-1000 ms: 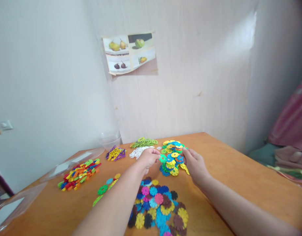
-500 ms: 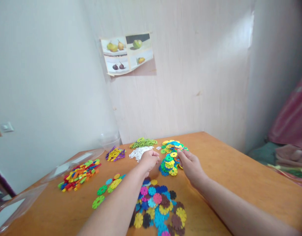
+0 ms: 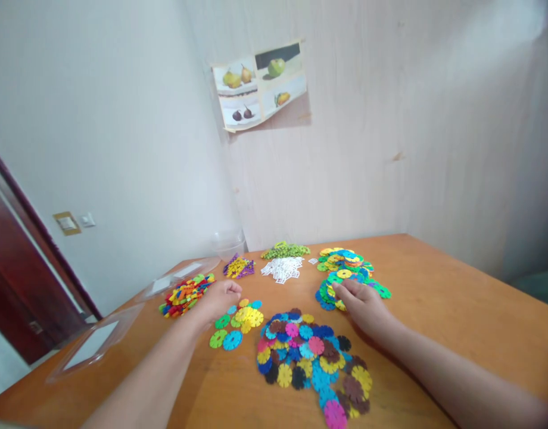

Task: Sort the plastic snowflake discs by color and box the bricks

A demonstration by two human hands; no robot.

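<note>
My left hand (image 3: 223, 300) is closed, fingers curled, above the table between the pile of small coloured plastic blocks (image 3: 187, 293) and a small group of notched plastic discs (image 3: 248, 317). What it holds, if anything, is hidden. My right hand (image 3: 362, 302) is closed too, thumb and fingers pressed together at the front of a pile of green, blue and yellow notched discs (image 3: 330, 292). Whether a disc is between its fingertips does not show. Nearer to me, between my forearms, spreads a larger heap of mixed-colour notched discs (image 3: 296, 351).
White plastic pieces (image 3: 283, 269), green pieces (image 3: 285, 251) and yellow-purple pieces (image 3: 239, 267) lie in piles farther back. A clear tub (image 3: 228, 243) stands by the wall. Clear lids with white labels (image 3: 93, 344) lie along the table's left side.
My left hand has moved left and towards me, from beside the white pieces to the small disc group. My right hand stays by the disc pile. The view has turned left.
</note>
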